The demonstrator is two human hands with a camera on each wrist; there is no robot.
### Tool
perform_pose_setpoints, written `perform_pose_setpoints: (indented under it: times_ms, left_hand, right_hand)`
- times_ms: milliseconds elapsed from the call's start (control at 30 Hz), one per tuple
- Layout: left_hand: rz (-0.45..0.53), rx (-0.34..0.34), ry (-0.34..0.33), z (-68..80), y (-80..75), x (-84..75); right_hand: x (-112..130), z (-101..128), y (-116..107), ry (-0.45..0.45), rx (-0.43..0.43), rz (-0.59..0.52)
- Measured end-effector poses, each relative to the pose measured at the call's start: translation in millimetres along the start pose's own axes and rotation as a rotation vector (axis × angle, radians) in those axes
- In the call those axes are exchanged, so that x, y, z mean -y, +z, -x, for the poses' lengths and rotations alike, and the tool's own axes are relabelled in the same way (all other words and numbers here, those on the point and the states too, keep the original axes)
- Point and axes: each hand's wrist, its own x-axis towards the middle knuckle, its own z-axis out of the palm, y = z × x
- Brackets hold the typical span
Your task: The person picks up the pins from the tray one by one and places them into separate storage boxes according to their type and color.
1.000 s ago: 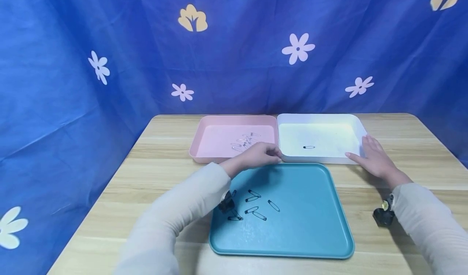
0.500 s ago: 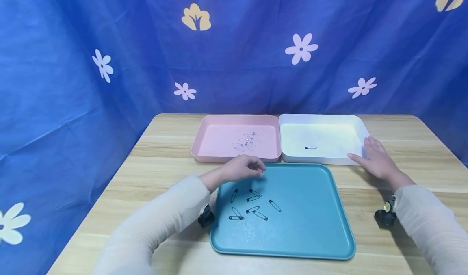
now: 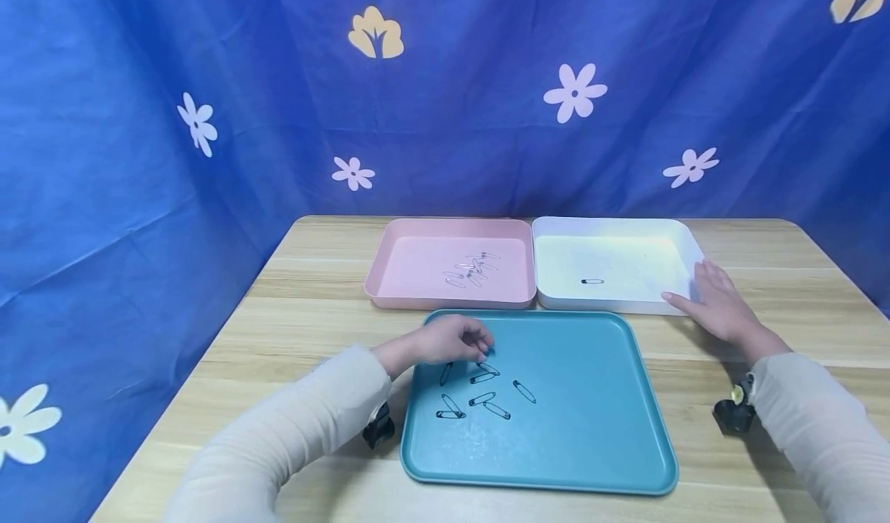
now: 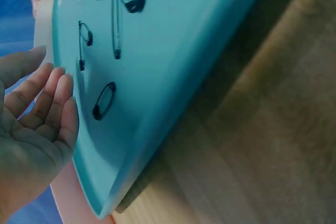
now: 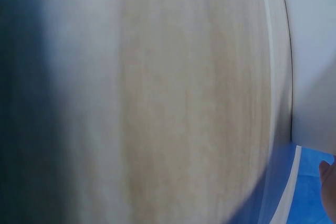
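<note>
My left hand (image 3: 464, 341) hovers over the far left part of the teal tray (image 3: 591, 430), fingers loosely bent and holding nothing. Just under its fingertips lie several black safety pins (image 3: 481, 394). In the left wrist view the bare fingers (image 4: 50, 108) hang beside the nearest black pin (image 4: 103, 100) without touching it. My right hand (image 3: 709, 299) rests flat on the table against the near right corner of the white tray (image 3: 684, 237). One black pin (image 3: 592, 281) lies in that tray. Several silver pins (image 3: 470, 268) lie in the pink tray (image 3: 389, 264).
The three trays sit on a wooden table (image 3: 313, 314), with the pink and white ones side by side behind the teal one. A blue flowered cloth (image 3: 445, 83) hangs behind and to the left. The right wrist view is blurred, showing only the table (image 5: 184, 103) and the white tray wall (image 5: 315, 61).
My left hand has drawn back from the seam between the pink and white trays, down and left over the pins on the teal tray. The right hand has stayed put.
</note>
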Motion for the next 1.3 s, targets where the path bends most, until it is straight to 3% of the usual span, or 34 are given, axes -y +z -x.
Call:
perform_pose_setpoints:
  times_ms: [533,1000,1300]
  left_hand:
    - [-0.173,-0.03,0.03,-1.5,9.4,10.5]
    - [-0.193,-0.036,0.028,-1.6,13.7,11.2]
    - [-0.193,-0.033,-0.05,-4.0,8.6,5.9]
  right_hand:
    - [-2.4,0.5,0.8,0.007,-0.006,-0.005]
    - [-2.1,0.2,0.3,-0.009,-0.007,0.004]
    - [-1.9,1.0,0.9,-0.004,-0.017,-0.014]
